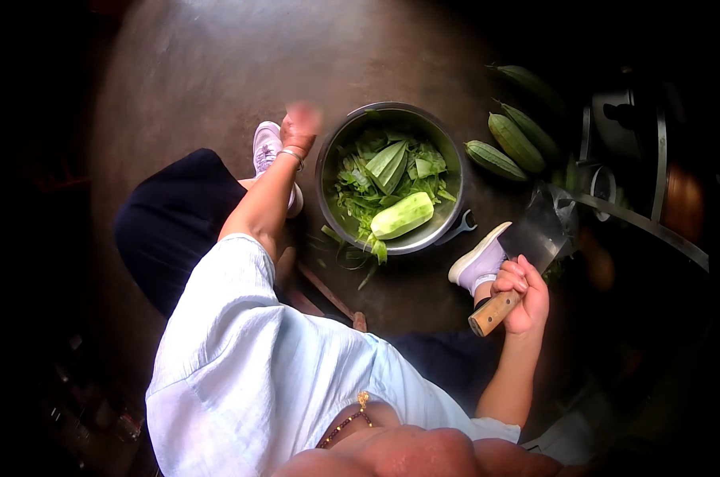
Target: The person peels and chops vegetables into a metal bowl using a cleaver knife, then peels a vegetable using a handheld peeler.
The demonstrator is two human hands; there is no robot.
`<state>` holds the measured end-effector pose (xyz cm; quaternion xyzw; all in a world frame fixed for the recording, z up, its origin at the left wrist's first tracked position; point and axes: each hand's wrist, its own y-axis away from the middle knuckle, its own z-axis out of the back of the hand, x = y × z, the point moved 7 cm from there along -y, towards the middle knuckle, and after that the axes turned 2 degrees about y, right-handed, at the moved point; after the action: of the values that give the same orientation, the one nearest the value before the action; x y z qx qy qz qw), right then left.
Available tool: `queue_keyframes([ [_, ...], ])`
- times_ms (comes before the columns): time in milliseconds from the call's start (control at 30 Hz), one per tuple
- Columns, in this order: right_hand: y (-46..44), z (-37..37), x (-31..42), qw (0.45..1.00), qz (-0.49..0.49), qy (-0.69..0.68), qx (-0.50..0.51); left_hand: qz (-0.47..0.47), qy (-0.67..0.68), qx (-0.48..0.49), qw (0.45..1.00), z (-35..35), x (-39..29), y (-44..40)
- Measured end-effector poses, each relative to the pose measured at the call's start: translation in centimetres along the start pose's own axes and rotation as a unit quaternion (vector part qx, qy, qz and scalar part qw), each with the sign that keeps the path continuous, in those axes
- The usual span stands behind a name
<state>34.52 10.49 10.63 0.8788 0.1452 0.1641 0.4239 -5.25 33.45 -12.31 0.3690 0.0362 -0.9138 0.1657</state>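
Observation:
My right hand (524, 296) is closed round the wooden handle of a cleaver (539, 238), its broad blade pointing up and away from me. Out past the left rim of a metal pot (328, 208), my left hand (300, 127) is held in the air with a bracelet at the wrist; its fingers are smeared, so their pose is unclear. Inside the pot lies a pale, peeled gourd piece (403, 215) on green peelings (360, 171). Beside it rests an unpeeled ridged gourd piece (388, 167).
Several whole ridge gourds (515, 141) lie on the floor right of the pot. Near them are a clear plastic bag (565, 203) and a curved metal frame (646, 226). My shoes flank the pot, the right shoe (477, 258) close to the blade. A few peelings (368, 276) are on the floor.

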Motion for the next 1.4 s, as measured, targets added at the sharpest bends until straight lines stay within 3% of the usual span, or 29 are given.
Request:
queue_keyframes([
  [67, 1.0, -0.3, 0.9, 1.0, 0.003, 0.002, 0.018, -0.03, 0.032, 0.051, 0.998, -0.2, -3.5, 1.1],
  [167, 1.5, 0.1, 1.0, 1.0, 0.002, 0.007, 0.029, -0.283, -0.113, 0.131, 0.943, -2.3, -8.2, 4.4],
  [300, 2.8, 0.8, 2.1, 0.998, 0.032, 0.027, 0.045, -0.268, -0.087, 0.199, 0.939, -3.5, -9.1, 5.8],
  [400, 3.2, 2.2, 2.3, 0.998, 0.035, 0.015, 0.052, -0.298, -0.134, 0.368, 0.871, -5.8, -7.7, 9.7],
  [433, 3.4, 2.7, 2.4, 0.998, 0.031, 0.005, 0.058, -0.179, -0.136, 0.535, 0.814, -6.5, -6.9, 12.1],
  [467, 3.5, 3.2, 2.5, 0.998, 0.028, -0.007, 0.064, -0.052, -0.137, 0.677, 0.721, -6.0, -6.1, 15.8],
  [567, 4.7, 3.7, 3.8, 0.995, 0.035, -0.028, 0.085, 0.153, -0.292, 0.815, 0.477, -4.8, -0.6, 22.8],
  [600, 4.6, 3.9, 3.8, 0.995, 0.034, -0.035, 0.089, 0.138, -0.281, 0.812, 0.493, -5.4, 1.0, 24.1],
  [700, 5.1, 4.5, 4.0, 0.993, 0.038, -0.048, 0.103, 0.373, -0.156, 0.675, 0.617, -5.0, -0.1, 27.3],
  [800, 5.2, 4.5, 7.1, 0.991, 0.018, -0.074, 0.113, 0.533, 0.148, 0.514, 0.656, -8.8, -0.7, 31.1],
  [833, 5.2, 4.5, 6.8, 0.989, 0.022, -0.077, 0.125, 0.562, 0.254, 0.449, 0.647, -9.6, -1.6, 32.1],
  [867, 5.2, 4.5, 7.0, 0.989, 0.027, -0.074, 0.124, 0.487, 0.328, 0.47, 0.659, -10.5, -3.7, 32.8],
  [900, 5.3, 4.6, 7.1, 0.989, 0.032, -0.072, 0.124, 0.531, 0.349, 0.342, 0.692, -11.7, -2.7, 33.3],
  [933, 5.3, 4.9, 7.2, 0.989, 0.035, -0.072, 0.123, 0.54, 0.376, 0.326, 0.679, -12.6, -3.2, 34.0],
  [1033, 5.4, 5.4, 6.8, 0.992, 0.047, -0.058, 0.105, 0.583, 0.441, 0.292, 0.617, -14.7, -1.8, 35.3],
  [1100, 5.5, 5.2, 6.3, 0.994, 0.058, -0.044, 0.088, 0.618, 0.393, 0.306, 0.608, -13.5, -1.1, 35.3],
  [1167, 5.5, 5.6, 6.3, 0.993, 0.055, -0.043, 0.093, 0.595, 0.326, 0.461, 0.572, -12.6, 0.2, 34.7],
  [1200, 5.6, 5.6, 6.2, 0.993, 0.057, -0.042, 0.091, 0.602, 0.308, 0.445, 0.587, -11.4, -0.5, 34.1],
  [1300, 5.9, 5.8, 6.0, 0.992, 0.067, -0.038, 0.099, 0.627, 0.266, 0.498, 0.537, -10.6, 2.9, 32.0],
  [1400, 6.2, 5.9, 5.9, 0.991, 0.068, -0.038, 0.109, 0.558, 0.266, 0.442, 0.65, -8.1, -0.9, 28.6],
])
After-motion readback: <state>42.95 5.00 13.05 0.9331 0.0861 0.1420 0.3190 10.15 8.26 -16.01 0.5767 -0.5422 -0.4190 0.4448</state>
